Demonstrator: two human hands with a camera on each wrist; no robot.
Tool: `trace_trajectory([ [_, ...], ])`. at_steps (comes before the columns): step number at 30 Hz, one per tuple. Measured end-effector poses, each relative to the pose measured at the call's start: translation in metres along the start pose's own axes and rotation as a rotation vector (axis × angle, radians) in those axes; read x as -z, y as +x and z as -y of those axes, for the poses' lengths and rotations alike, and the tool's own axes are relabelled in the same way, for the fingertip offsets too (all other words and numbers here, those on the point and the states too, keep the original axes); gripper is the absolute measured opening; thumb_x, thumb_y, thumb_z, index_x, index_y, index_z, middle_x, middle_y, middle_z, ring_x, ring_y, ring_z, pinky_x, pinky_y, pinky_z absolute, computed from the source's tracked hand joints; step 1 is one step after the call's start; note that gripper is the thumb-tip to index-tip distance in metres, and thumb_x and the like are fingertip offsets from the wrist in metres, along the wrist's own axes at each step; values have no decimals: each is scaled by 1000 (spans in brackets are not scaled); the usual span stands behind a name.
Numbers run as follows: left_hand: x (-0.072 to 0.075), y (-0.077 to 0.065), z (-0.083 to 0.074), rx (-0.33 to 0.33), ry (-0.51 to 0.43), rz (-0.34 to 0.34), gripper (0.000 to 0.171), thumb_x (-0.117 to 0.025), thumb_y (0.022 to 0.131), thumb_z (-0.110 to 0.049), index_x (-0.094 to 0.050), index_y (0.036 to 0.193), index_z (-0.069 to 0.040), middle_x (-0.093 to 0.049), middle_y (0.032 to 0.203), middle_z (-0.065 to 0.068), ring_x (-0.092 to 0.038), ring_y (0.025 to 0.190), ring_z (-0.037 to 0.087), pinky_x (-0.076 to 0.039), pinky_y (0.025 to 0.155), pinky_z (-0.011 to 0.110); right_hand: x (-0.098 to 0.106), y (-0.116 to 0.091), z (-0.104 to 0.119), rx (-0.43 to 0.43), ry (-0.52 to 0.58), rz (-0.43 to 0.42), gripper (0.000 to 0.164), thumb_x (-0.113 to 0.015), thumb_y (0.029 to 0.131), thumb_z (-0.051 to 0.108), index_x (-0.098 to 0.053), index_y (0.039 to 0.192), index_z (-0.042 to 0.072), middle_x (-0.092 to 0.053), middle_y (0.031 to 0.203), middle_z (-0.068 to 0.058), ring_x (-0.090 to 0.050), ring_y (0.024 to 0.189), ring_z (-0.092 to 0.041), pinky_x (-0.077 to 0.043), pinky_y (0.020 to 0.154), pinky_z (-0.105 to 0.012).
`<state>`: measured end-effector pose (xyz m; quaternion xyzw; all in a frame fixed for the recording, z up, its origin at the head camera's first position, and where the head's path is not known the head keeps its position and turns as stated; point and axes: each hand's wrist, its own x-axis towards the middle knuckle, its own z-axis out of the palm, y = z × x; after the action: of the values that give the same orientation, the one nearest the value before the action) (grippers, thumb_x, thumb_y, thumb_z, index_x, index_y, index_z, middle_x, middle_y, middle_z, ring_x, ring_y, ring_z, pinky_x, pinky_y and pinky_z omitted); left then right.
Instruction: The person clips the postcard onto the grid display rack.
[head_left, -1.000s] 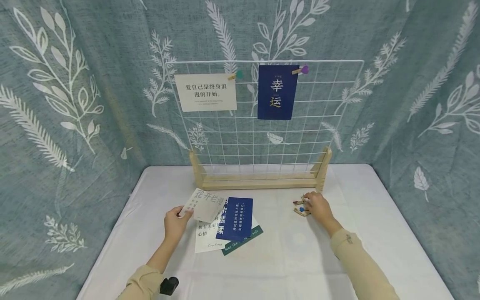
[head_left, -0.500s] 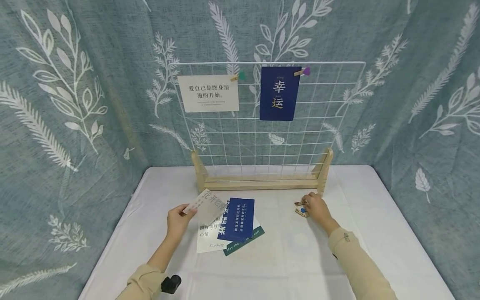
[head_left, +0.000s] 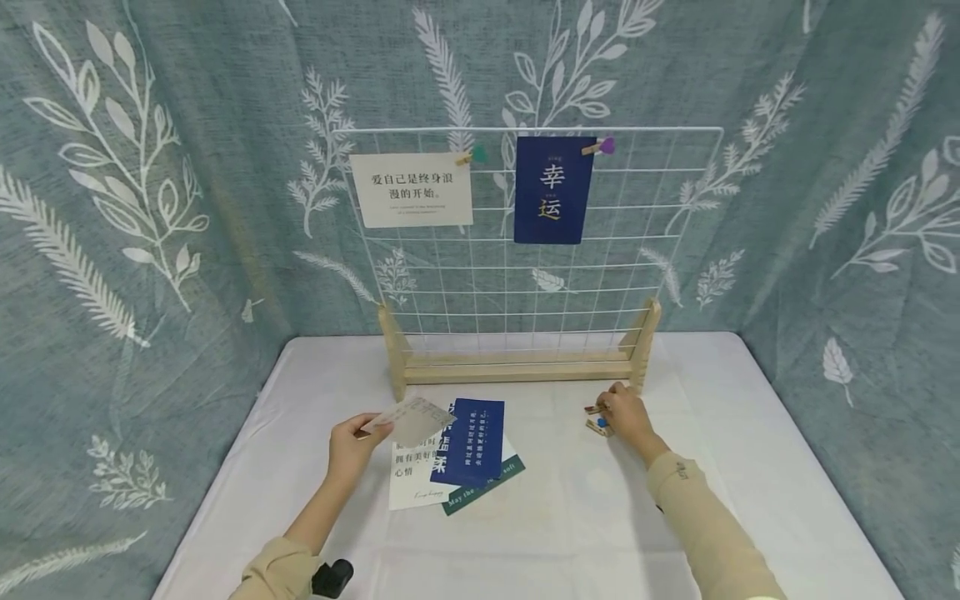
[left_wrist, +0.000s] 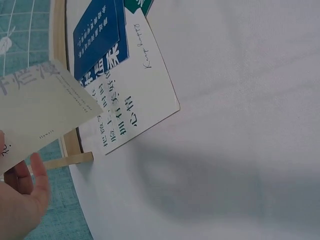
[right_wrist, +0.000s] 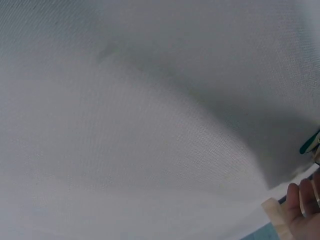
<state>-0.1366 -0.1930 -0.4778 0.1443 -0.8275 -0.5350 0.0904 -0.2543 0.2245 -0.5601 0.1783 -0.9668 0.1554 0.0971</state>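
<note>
Your left grip (head_left: 354, 446) is clamped on one edge of a pale card (head_left: 411, 421), held tilted over the pile (head_left: 483, 450). Your right grip (head_left: 628, 417) is at the loose clips (head_left: 597, 427), just in front of the base's right end; can't tell if it's pinched on one.

Risks: card's held by one edge, so squeeze hard and it may bend; loosen and it may slip. Dip its far corner and you'd likely drag the pile. Clips are small and bunched, so groping could scatter them. Knock the base (head_left: 517, 371) and the grid (head_left: 510, 267) may rock; the hung white card (head_left: 411, 190) and hung blue card (head_left: 553, 192) each show one clip, so could swing.

Tabletop (head_left: 585, 542): white cloth, lightly creased. Room: leaf-print curtains (head_left: 225, 250), back and both sides.
</note>
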Motion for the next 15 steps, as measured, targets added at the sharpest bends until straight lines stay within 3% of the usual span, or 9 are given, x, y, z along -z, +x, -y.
trace_trajectory([
  [6, 0, -2, 0, 3, -12, 25, 26, -69, 81, 0, -64, 104, 13, -67, 104, 25, -53, 61, -6, -46, 58, 11, -1, 0, 4, -42, -37, 2, 7, -73, 77, 4, -70, 84, 4, -60, 87, -14, -56, 79, -29, -51, 66, -42],
  [15, -3, -1, -1, -20, 8, 28, 26, -69, 81, 1, -63, 103, 15, -66, 99, 27, -51, 62, -7, -45, 59, 10, 3, -3, 13, -100, -16, 27, 5, -72, 79, 4, -69, 82, 3, -60, 87, -12, -55, 83, -30, -50, 70, -44],
])
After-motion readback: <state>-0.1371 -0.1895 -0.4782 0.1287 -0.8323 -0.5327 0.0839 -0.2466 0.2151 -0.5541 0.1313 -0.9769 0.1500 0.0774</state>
